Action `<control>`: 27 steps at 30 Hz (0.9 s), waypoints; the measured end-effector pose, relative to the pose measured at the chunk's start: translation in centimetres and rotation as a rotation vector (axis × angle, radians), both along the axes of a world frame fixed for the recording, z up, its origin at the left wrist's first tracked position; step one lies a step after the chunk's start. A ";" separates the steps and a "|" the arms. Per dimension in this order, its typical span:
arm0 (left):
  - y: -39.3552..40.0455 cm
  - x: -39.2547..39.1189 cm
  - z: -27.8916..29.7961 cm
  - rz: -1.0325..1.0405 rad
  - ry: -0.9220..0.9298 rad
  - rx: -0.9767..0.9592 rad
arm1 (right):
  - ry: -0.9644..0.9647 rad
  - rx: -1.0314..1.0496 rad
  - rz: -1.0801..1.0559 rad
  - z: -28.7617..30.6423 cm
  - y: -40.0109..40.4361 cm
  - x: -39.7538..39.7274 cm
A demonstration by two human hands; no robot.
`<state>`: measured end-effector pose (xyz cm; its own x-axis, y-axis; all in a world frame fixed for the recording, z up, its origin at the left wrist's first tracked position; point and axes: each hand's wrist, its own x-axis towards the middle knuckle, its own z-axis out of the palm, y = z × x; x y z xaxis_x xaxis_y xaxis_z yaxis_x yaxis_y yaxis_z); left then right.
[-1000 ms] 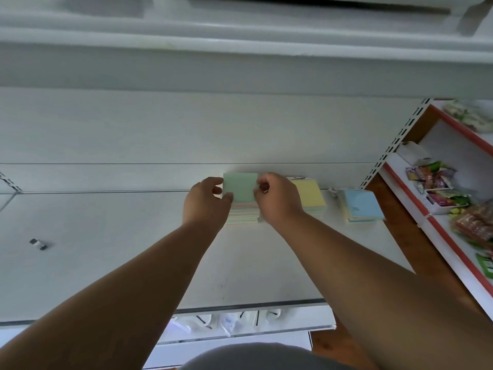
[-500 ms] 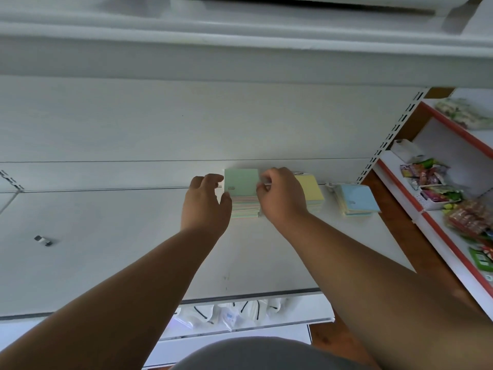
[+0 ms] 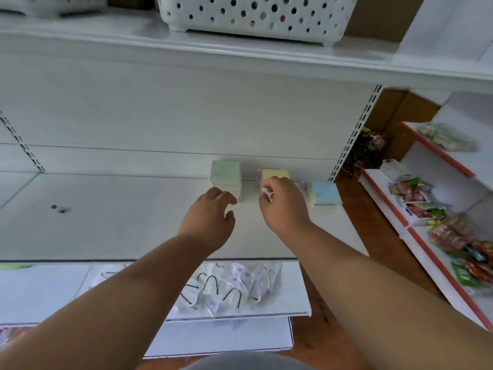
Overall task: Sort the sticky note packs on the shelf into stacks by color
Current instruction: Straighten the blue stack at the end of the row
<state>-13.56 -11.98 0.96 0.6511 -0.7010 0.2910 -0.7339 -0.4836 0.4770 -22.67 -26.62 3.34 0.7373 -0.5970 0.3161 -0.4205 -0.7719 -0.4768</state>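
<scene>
Three stacks of sticky note packs stand at the back of the white shelf (image 3: 120, 222). A green-topped stack (image 3: 225, 175) is on the left, a yellow-topped stack (image 3: 274, 173) in the middle and a blue-topped stack (image 3: 326, 194) on the right. My left hand (image 3: 210, 218) hovers just in front of the green stack, fingers loosely apart, holding nothing. My right hand (image 3: 284, 204) covers the front of the yellow stack, with its fingertips pinched together at the stack's left front corner. Whether it grips a pack is hidden.
A small dark object (image 3: 58, 208) lies on the shelf at the left. A perforated white basket (image 3: 256, 17) sits on the shelf above. Bagged goods (image 3: 226, 289) fill the lower shelf. Snack packets (image 3: 416, 198) line the red-edged shelves to the right.
Both hands have come off the green stack. The left hand drew back toward me and opened. The right hand shifted right onto the yellow stack. The camera view tilted upward.
</scene>
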 end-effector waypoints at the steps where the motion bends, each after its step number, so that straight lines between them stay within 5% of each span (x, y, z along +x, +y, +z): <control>1: 0.3 -1.1 0.2 0.002 -0.009 0.018 | -0.004 -0.003 -0.002 0.0 0.2 -1.2; 10: 2.4 -9.5 2.4 0.014 -0.034 0.117 | 0.085 0.055 -0.005 1.2 3.1 -10.4; 27: 10.5 -13.7 5.2 -0.052 -0.121 0.179 | -0.089 0.052 -0.076 3.0 13.1 -15.5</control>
